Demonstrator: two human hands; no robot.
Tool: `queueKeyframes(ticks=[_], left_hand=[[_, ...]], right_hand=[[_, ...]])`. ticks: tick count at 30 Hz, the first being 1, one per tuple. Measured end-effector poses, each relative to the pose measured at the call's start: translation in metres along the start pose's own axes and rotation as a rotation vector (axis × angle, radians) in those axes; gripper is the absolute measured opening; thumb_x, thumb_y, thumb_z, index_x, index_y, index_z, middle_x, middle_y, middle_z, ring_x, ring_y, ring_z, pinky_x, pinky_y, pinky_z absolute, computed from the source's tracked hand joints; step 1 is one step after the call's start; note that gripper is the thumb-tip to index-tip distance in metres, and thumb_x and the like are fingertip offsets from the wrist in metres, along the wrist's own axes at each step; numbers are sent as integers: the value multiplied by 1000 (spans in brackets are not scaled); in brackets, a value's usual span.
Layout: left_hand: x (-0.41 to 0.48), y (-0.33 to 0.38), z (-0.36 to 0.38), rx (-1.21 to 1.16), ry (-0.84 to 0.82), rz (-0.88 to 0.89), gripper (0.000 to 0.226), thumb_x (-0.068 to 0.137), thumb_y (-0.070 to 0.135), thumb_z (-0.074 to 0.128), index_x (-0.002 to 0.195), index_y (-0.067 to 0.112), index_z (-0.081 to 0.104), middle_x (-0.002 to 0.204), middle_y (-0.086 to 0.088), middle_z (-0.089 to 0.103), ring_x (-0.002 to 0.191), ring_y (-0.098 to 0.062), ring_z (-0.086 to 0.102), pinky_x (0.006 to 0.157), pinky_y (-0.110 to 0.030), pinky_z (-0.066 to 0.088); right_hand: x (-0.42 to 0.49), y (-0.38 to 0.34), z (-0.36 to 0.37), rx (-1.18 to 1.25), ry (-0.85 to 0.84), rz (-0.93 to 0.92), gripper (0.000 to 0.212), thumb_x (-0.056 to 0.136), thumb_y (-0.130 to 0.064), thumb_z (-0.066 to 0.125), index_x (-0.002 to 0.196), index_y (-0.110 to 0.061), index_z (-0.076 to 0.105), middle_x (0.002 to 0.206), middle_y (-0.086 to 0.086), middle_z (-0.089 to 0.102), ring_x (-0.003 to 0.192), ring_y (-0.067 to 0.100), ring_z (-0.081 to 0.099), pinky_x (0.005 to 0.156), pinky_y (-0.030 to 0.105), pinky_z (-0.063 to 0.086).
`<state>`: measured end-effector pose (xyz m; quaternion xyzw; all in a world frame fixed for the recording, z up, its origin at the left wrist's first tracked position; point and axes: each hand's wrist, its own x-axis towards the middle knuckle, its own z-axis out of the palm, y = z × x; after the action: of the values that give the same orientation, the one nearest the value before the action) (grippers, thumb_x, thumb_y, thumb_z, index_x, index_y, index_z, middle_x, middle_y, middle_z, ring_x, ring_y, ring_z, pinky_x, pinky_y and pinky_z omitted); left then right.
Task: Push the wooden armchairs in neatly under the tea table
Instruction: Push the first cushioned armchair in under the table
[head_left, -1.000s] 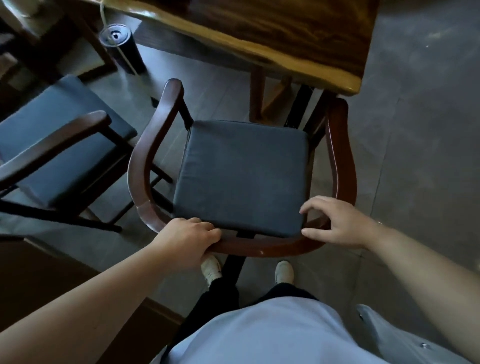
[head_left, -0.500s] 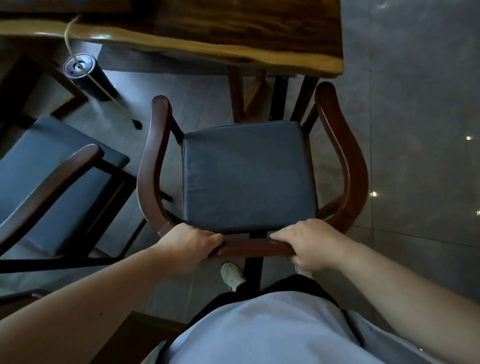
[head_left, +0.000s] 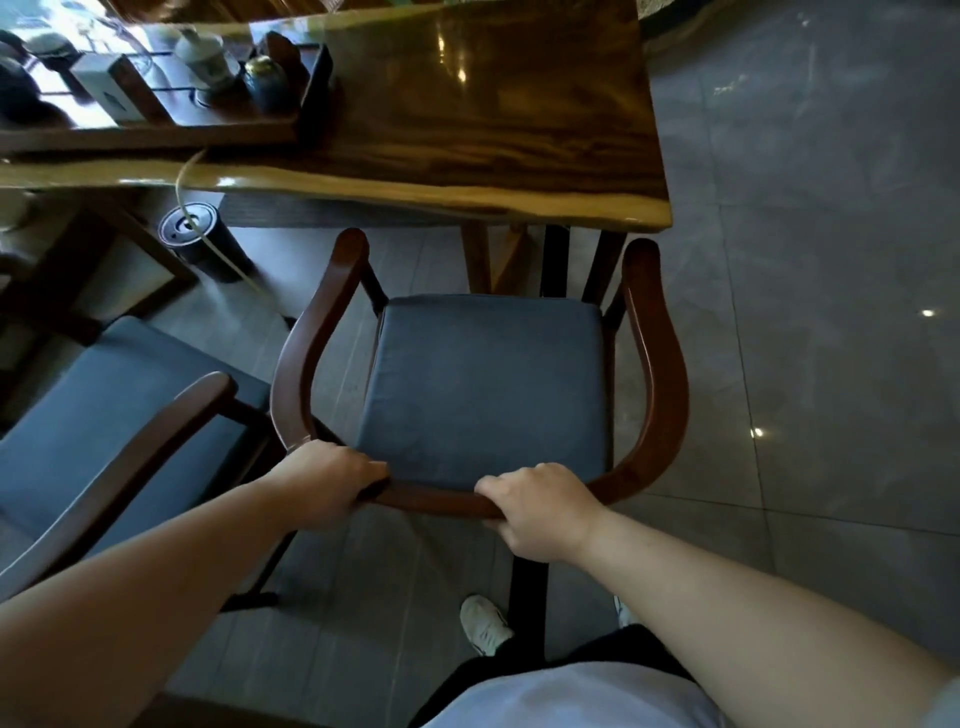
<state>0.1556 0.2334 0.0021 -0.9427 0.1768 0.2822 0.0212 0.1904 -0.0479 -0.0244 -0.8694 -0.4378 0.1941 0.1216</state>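
Armchair (head_left: 488, 384) faces the tea table's (head_left: 467, 135) near edge, front legs hidden; left hand (head_left: 332, 480) and right hand (head_left: 540, 506) clench its backrest rail.

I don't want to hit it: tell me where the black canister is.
Head view, left of centre: the canister stands on the floor under the table edge, beyond the held chair's left armrest.

Dim interior; daylight glare on the desk (head_left: 467, 104) beyond the grip, spot reflections on floor (head_left: 831, 364), wide-angle bowing at edges.
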Motion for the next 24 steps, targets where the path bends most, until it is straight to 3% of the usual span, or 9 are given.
queueKeyframes(ticks=[7, 12, 15, 18, 21, 24], left_hand=[[-6, 1, 7, -46, 24, -29, 14, 89, 31, 53, 100, 37, 58, 92, 13, 64, 85, -10, 61, 72, -28, 47], [-9, 12, 5, -108, 35, -115, 20, 82, 26, 55, 101, 33, 56, 98, 11, 63, 92, -14, 61, 73, -33, 49], [-20, 23, 4, -134, 185, -159, 35, 78, 30, 62, 114, 29, 57, 108, 8, 64, 104, -17, 59, 84, -35, 50], [-37, 33, 9, -204, 378, -193, 54, 73, 35, 70, 123, 21, 60, 118, 1, 66, 113, -22, 59, 94, -38, 47], [-51, 36, 16, -176, 428, -215, 59, 71, 52, 65, 120, 22, 63, 115, 2, 68, 109, -21, 62, 91, -37, 50], [-63, 29, 17, -177, 422, -321, 60, 74, 54, 66, 126, 23, 60, 122, 2, 66, 116, -23, 58, 96, -40, 46]], right_hand=[[4, -6, -3, -5, -90, -31, 26, 93, -39, 52, 112, -21, 55, 105, 1, 69, 90, 32, 66, 71, 40, 48], [8, -6, -14, -43, -182, -39, 35, 91, -47, 51, 117, -23, 54, 113, -1, 66, 99, 27, 64, 76, 41, 52], [12, -4, -22, -91, -245, -21, 58, 86, -64, 48, 129, -25, 48, 125, -3, 61, 110, 24, 60, 83, 41, 51], [20, -4, -33, -82, -312, -37, 80, 84, -73, 47, 148, -28, 30, 144, -4, 48, 127, 20, 49, 95, 41, 45], [35, -7, -46, -77, -331, -101, 84, 85, -73, 47, 152, -31, 20, 151, -6, 40, 133, 18, 43, 99, 40, 42], [61, -13, -59, -113, -319, -198, 82, 87, -71, 48, 152, -32, 18, 154, -7, 36, 135, 17, 40, 100, 42, 42]])
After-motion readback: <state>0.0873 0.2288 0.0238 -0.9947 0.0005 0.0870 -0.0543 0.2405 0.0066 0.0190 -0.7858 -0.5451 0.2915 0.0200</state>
